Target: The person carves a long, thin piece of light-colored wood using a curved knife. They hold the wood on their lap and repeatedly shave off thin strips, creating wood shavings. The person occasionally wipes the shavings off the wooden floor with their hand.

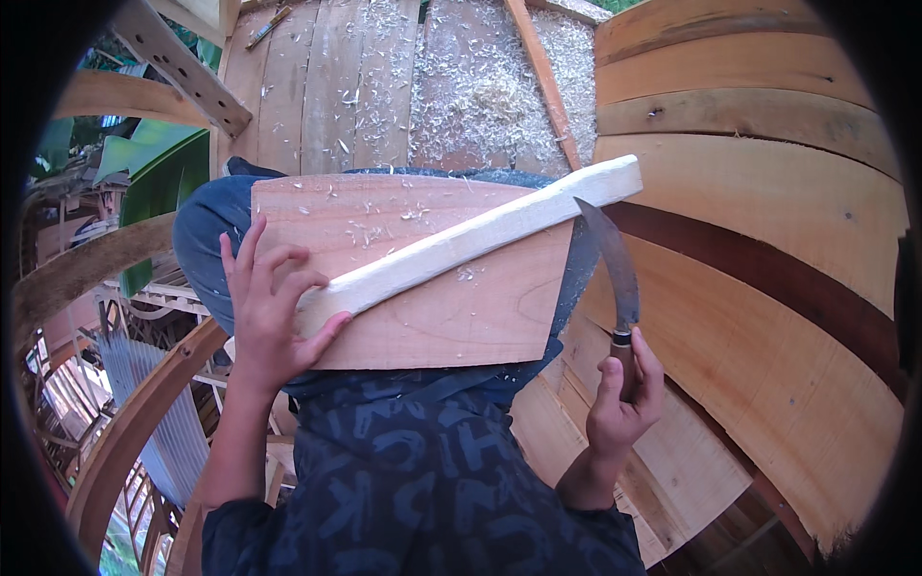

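gripping pale stick (471, 240) on lap board (423, 288) – left hand (269, 307); right hand (624, 394) fisted round curved knife (615, 278).

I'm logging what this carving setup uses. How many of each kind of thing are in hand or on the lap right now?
Pale wooden stick, held by the left hand: 1
Curved-blade knife, held by the right hand: 1
Flat wooden board on the lap, under the stick: 1
Total: 3

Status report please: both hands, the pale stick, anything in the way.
Left hand grips pale stick on lap board. Right hand holds curved knife, blade beside the stick. Only shavings around.
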The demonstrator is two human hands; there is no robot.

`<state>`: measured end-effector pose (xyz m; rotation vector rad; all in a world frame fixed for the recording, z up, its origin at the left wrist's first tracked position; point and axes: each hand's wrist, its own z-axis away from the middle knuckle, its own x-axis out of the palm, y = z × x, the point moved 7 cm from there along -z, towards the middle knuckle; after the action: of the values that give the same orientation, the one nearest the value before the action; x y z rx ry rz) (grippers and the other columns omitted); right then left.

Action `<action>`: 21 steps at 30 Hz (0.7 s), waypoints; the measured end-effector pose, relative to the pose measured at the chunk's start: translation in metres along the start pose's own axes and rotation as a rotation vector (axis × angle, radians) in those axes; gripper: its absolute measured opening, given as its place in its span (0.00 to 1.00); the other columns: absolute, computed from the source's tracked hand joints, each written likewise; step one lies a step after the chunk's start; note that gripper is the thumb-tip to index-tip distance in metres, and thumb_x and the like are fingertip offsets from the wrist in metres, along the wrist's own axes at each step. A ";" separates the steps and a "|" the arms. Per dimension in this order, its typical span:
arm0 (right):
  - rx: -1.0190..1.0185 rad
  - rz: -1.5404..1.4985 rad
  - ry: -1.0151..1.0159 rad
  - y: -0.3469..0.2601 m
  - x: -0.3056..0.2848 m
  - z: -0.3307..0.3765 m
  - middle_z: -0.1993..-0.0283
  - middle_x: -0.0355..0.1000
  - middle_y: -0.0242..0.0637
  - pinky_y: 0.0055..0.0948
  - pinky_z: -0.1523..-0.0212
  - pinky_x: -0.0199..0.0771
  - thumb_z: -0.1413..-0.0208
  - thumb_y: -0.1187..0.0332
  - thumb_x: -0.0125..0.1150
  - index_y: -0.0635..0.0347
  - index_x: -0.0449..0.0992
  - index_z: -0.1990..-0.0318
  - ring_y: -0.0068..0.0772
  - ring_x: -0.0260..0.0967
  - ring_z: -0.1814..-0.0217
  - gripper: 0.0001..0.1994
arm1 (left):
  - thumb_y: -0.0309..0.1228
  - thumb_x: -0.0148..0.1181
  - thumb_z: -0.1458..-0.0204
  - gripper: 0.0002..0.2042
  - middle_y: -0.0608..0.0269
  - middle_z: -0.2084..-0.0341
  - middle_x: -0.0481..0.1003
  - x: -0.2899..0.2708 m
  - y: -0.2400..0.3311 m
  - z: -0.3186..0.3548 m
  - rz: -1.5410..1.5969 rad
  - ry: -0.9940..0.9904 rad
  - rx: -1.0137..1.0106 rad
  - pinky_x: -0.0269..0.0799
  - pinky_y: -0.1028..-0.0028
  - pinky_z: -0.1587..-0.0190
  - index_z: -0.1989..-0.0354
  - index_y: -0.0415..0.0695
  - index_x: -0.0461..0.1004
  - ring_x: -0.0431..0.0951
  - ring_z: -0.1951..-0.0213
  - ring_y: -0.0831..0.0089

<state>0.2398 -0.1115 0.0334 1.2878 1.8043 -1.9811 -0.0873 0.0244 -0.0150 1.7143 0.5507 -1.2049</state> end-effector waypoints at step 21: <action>0.233 -0.112 -0.170 0.026 0.006 -0.018 0.68 0.76 0.39 0.18 0.68 0.69 0.44 0.79 0.59 0.67 0.74 0.47 0.21 0.69 0.75 0.16 | 0.40 0.72 0.62 0.15 0.58 0.55 0.71 0.001 0.002 -0.006 0.015 -0.027 0.006 0.33 0.39 0.32 0.67 0.48 0.77 0.56 0.34 0.44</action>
<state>0.2615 -0.1004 0.0122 1.0561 1.6386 -2.3412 -0.0823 0.0284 -0.0148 1.7019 0.5177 -1.2178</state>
